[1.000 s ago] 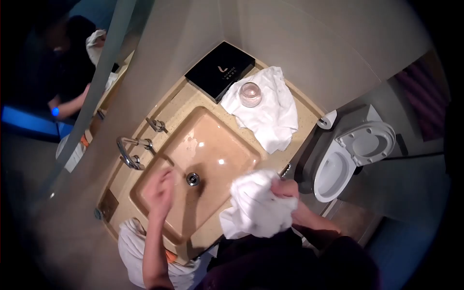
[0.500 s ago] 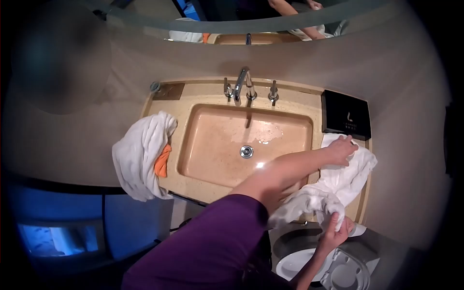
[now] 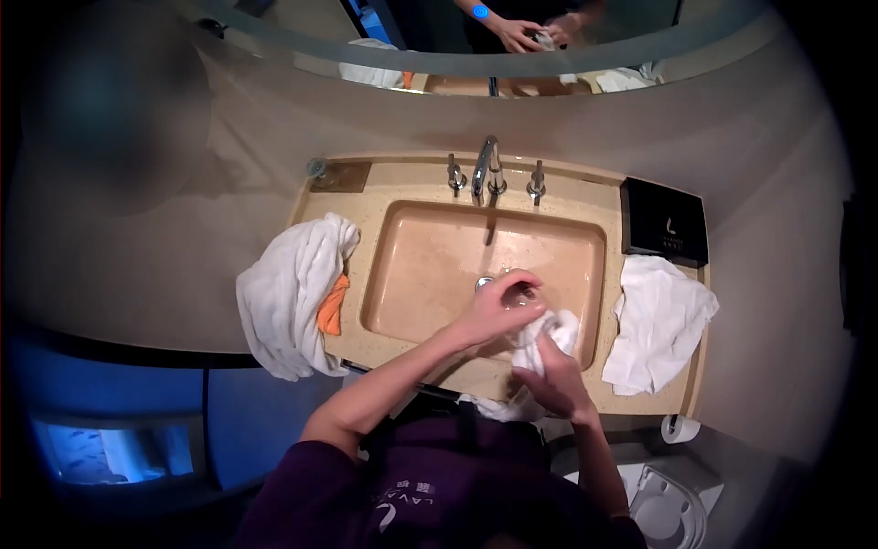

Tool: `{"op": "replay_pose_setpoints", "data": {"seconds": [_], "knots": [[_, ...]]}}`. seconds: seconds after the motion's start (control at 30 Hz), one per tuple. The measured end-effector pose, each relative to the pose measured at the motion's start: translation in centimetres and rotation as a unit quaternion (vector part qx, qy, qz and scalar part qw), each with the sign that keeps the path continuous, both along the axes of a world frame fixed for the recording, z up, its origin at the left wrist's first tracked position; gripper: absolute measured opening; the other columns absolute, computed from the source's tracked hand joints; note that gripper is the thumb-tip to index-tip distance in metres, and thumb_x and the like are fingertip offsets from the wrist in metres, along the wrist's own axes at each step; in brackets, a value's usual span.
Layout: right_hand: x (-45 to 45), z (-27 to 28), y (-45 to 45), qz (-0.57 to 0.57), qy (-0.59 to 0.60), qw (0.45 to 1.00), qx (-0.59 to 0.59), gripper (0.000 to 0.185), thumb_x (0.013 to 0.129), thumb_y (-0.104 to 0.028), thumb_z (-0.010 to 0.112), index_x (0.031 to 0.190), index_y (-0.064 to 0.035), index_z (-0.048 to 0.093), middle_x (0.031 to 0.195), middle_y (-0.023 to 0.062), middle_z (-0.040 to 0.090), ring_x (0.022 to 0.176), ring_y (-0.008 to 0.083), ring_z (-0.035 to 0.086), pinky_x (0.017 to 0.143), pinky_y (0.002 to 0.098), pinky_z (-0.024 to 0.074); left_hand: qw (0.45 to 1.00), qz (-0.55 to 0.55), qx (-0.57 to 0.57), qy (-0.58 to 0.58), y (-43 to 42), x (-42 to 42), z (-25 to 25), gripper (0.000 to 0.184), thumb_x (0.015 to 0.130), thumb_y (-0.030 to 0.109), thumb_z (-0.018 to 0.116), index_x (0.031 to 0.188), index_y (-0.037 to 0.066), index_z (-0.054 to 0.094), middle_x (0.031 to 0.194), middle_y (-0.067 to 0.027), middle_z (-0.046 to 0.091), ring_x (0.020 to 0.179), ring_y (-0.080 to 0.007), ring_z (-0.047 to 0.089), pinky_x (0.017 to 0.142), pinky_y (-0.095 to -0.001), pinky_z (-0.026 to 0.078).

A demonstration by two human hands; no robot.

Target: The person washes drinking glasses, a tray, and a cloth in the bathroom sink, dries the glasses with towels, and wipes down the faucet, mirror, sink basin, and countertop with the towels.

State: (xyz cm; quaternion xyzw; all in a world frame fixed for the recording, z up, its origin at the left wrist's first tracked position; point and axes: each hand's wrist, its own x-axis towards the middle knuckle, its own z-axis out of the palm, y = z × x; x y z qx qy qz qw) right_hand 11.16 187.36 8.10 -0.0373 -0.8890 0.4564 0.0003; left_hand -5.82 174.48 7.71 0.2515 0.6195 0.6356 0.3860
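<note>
Over the front right part of the sink [image 3: 393,265], my right hand [image 3: 556,380] grips a white cloth [image 3: 560,331] bunched between thumb and fingers. More white fabric hangs below that hand at the counter's front edge. My left hand [image 3: 498,306] is just to the left, curved in a C shape with thumb and fingers apart. I see nothing solid held in it, and its thumb side is close to the cloth. Another white cloth [image 3: 663,325] lies spread on the counter to the right.
A black box [image 3: 665,222] stands at the back right. The chrome faucet [image 3: 485,174] rises behind the sink. To the left lie a bundled white towel [image 3: 297,293], an orange cloth [image 3: 333,306] and a small glass [image 3: 317,169]. The toilet [image 3: 663,512] is at lower right.
My left hand has left the white cloth on the right counter and moved left over the sink. My right hand has carried its cloth up and left, to the sink's front edge.
</note>
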Motion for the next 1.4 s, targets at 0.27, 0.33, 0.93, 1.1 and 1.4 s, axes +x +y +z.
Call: {"op": "replay_pose_setpoints", "data": {"seconds": [0.27,0.33,0.93,1.1,1.4], "knots": [[-4.3,1.2,-6.0,-0.034,-0.132,0.683,-0.717,0.079,0.095,-0.021,0.07,0.157,-0.0044,0.026,0.12,0.0109,0.062,0.096,0.0175,0.065,0.077,0.0316,0.0537,0.986,0.127,0.017,0.108,-6.9,-0.9,-1.3,0.036,0.092,0.017,0.072,0.123,0.002,0.063,0.115,-0.0069,0.065,0.106,-0.014,0.06,0.094,-0.0292,0.049],[-5.5,0.6,-6.5,0.038,-0.196,0.883,-0.425,0.074,0.095,-0.025,0.073,0.152,-0.0022,0.033,0.119,0.0101,0.066,0.099,0.0207,0.067,0.082,0.0335,0.053,0.989,0.11,-0.094,0.012,-7.3,-1.8,-0.8,0.033,0.096,0.029,0.067,0.113,0.0,0.066,0.1,-0.0065,0.068,0.089,-0.012,0.065,0.075,-0.0257,0.054],[-6.3,1.9,-9.3,-0.029,-0.175,0.938,-0.299,0.044,0.096,-0.025,0.072,0.131,-0.0019,0.058,0.099,0.0071,0.071,0.086,0.0194,0.07,0.076,0.0336,0.0561,0.992,0.042,-0.109,-0.039,-9.3,-3.5,0.1,0.037,0.103,0.029,0.051,0.111,-0.003,0.067,0.107,-0.0107,0.068,0.096,-0.019,0.063,0.089,-0.0343,0.049],[-5.2,-2.0,-8.6,0.075,-0.052,0.988,-0.125,0.044,0.094,-0.022,0.073,0.132,-0.0033,0.06,0.102,0.0037,0.071,0.095,0.015,0.067,0.081,0.0319,0.0545,0.885,-0.016,-0.189,-0.425,-10.1,-3.7,0.3,0.049,0.105,0.046,0.049,0.126,0.004,0.063,0.105,-0.0121,0.066,0.078,-0.0179,0.066,0.052,-0.0266,0.051],[-7.1,1.3,-8.1,0.017,-0.148,0.903,-0.403,0.043,0.097,-0.024,0.07,0.133,-0.0027,0.062,0.103,0.0026,0.071,0.087,0.0136,0.068,0.076,0.0291,0.0541,0.971,0.137,-0.091,0.173,-9.7,-1.5,1.2,0.036,0.1,0.028,0.055,0.118,-0.001,0.068,0.114,-0.0104,0.069,0.104,-0.0183,0.063,0.089,-0.0315,0.05]]}}
